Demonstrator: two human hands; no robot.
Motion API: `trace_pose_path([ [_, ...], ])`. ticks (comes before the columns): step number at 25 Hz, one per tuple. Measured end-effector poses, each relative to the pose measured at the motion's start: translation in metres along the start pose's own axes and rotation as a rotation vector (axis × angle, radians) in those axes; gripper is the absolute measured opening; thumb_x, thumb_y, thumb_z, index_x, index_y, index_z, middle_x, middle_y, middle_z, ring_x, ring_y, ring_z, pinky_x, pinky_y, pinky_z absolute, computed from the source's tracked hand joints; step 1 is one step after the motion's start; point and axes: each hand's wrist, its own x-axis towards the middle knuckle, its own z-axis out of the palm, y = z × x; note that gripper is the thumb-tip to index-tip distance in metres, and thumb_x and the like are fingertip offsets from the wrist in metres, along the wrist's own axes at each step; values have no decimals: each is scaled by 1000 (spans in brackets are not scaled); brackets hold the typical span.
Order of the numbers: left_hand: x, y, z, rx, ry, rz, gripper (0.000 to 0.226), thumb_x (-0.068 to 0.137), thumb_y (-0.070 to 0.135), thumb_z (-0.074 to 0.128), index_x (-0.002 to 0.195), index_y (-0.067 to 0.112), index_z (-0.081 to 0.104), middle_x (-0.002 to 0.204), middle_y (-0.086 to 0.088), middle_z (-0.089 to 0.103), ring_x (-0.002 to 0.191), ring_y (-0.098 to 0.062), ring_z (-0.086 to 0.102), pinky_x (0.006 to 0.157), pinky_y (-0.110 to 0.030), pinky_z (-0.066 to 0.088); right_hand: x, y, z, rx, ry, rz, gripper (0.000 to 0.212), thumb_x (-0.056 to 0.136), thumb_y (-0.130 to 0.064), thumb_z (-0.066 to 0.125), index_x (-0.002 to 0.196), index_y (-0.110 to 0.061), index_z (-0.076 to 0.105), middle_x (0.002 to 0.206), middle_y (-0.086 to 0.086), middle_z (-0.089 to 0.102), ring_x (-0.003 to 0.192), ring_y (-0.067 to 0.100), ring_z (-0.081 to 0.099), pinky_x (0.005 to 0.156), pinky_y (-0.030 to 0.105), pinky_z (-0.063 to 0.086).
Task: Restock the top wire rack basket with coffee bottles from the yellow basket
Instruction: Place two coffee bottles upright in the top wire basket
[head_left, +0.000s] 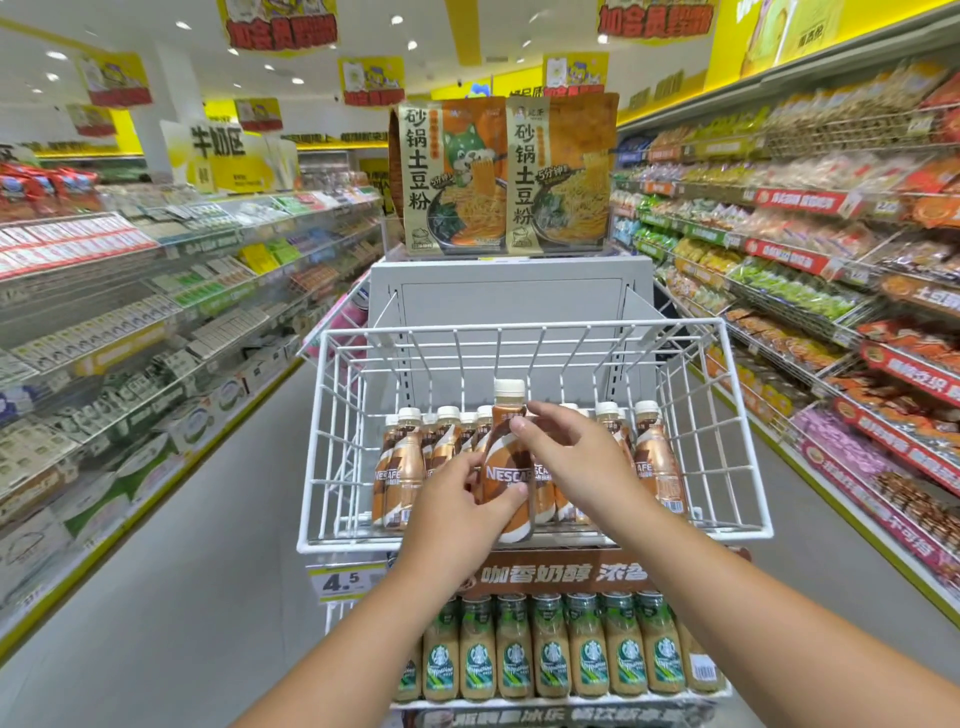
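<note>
both hands' fingers clamp one coffee bottle (506, 467) upright, left hand (457, 506) low, right hand (576, 457) higher.

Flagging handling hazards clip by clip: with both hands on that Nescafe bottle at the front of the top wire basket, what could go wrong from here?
1. The held Nescafe bottle, gripped by the left hand and right hand, overlaps the white wire basket's front rim; it might catch on the wire.
2. The standing Nescafe bottles are packed close; pushing in could topple some.
3. A dropped bottle could strike the Starbucks bottles below.
</note>
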Motion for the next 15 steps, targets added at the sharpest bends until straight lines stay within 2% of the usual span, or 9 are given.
trace_pose_path([
  [1,3,-5,-6,3,12,-11,60,81,54,77,132,29,58,101,12,67,88,-6,65,74,-23,52,-1,5,-3,-200,-7,-58,62,95,-63,57,149,-34,51,150,-11,53,140,13,47,117,40,40],
  [3,8,-13,-20,12,64,-35,55,80,56,78,125,31,60,107,14,69,93,-6,67,80,-28,56,-4,18,-11,-600,-4,-165,73,98,-70,41,161,-39,24,168,-12,21,156,14,16,124,40,20],
  [5,14,-23,-38,53,122,-77,29,84,46,79,103,35,61,92,21,66,81,2,63,67,-22,51,-6,32,-18,-815,12,-226,79,97,-75,31,163,-41,6,172,-13,0,159,14,-1,127,41,11],
  [7,22,-38,-56,127,191,-120,17,86,41,78,92,33,64,84,17,67,74,-2,63,61,-25,50,-6,42,-20,-922,29,-247,81,96,-78,23,163,-41,-3,172,-11,-9,159,14,-10,127,41,2],
  [10,38,-64,-72,246,257,-202,19,86,41,76,84,25,67,79,4,71,70,-17,66,67,-37,58,-5,49,-22,-1014,37,-244,81,96,-79,16,162,-40,-11,169,-10,-21,157,16,-19,124,41,-9],
  [13,50,-77,-68,330,272,-229,21,88,39,75,87,20,66,78,0,68,70,-21,64,63,-34,54,-3,57,-23,-1040,37,-201,83,95,-79,15,162,-38,-12,168,-8,-25,157,17,-21,128,45,-5],
  [15,57,-81,-62,378,278,-236,24,89,38,73,91,15,65,83,-4,67,73,-25,63,64,-35,53,-2,62,-22,-1025,35,-175,83,95,-79,17,163,-38,-10,170,-7,-20,157,17,-18,127,43,-5],
])
